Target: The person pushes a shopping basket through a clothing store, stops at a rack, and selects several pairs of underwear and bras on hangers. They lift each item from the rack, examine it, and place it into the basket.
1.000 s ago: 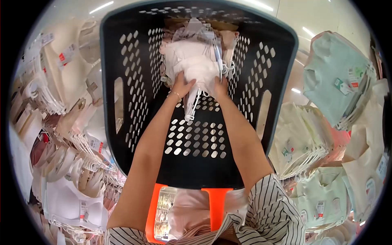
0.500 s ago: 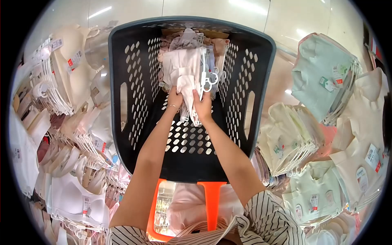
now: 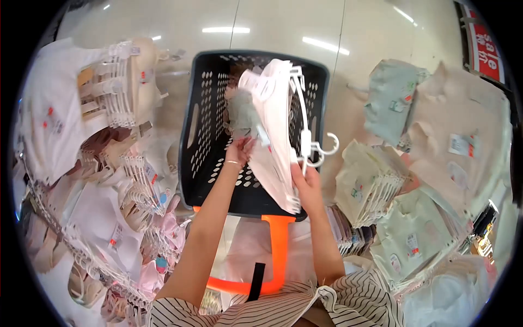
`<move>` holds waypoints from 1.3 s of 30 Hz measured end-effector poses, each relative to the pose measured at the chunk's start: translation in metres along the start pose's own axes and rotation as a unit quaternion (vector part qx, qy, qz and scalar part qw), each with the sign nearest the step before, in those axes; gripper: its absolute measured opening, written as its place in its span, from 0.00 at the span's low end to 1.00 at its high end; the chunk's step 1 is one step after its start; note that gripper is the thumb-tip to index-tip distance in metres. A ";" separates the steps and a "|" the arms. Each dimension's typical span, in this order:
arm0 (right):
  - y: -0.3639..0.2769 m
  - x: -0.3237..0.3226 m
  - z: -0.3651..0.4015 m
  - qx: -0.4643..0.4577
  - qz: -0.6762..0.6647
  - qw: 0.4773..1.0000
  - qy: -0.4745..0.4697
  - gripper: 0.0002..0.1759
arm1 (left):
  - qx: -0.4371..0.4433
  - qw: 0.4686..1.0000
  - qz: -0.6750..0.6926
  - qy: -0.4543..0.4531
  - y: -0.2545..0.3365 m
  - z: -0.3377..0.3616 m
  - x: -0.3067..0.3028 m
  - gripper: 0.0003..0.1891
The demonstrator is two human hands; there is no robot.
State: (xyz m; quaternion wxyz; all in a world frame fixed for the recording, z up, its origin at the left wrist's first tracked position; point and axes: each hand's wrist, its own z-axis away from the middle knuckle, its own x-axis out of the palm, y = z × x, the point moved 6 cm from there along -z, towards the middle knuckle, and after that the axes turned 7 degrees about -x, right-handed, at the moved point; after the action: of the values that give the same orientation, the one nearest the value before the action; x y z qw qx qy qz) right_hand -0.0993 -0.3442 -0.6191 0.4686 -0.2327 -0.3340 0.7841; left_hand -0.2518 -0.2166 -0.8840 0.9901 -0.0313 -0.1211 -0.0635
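A small stack of pale pink bras (image 3: 275, 125) on white hangers is raised over the basket and tilted on edge. My right hand (image 3: 306, 185) is closed around its lower right side, just below the hanger hooks (image 3: 321, 150). My left hand (image 3: 239, 151), with a thin bracelet at the wrist, is at the stack's left edge with loosely curled, parted fingers. Behind it, a grey-green garment (image 3: 243, 114) lies in the black perforated basket (image 3: 190, 180), where the raised stack partly hides the other clothes.
The basket has an orange handle (image 3: 278, 250) towards me. Racks of hanging underwear flank it, with white bras (image 3: 101, 218) at left and pale green ones (image 3: 417, 240) at right. A red sale sign (image 3: 485, 49) stands at the far right, and tiled floor (image 3: 283, 24) lies beyond.
The pink stack has come up out of the basket, towards me and to the right, and turned. My right hand moved with it; my left hand has loosened. The view has shifted.
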 end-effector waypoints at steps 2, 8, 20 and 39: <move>-0.030 -0.023 0.040 -0.019 0.024 0.999 -0.039 0.11 | -0.012 0.994 0.022 -0.109 0.002 0.067 0.064 0.19; -0.089 -0.092 0.184 0.001 -0.180 0.984 0.002 0.16 | 0.156 0.849 -0.197 -0.466 -0.004 0.249 0.207 0.37; -0.145 -0.202 0.339 -0.164 -0.044 0.963 0.211 0.12 | 0.000 0.786 -0.193 -0.587 -0.121 0.453 0.233 0.37; -0.099 -0.281 0.407 -0.255 0.200 0.913 0.247 0.17 | 0.351 0.677 -0.596 -0.252 -0.231 0.415 0.228 0.14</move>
State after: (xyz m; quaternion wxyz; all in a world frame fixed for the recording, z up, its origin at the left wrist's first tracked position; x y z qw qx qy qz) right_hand -0.1910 -0.6850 -0.2591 0.2943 -0.5927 -0.3428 0.6668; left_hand -0.1606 -0.4397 -0.4153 0.6125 0.3827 -0.3719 -0.5832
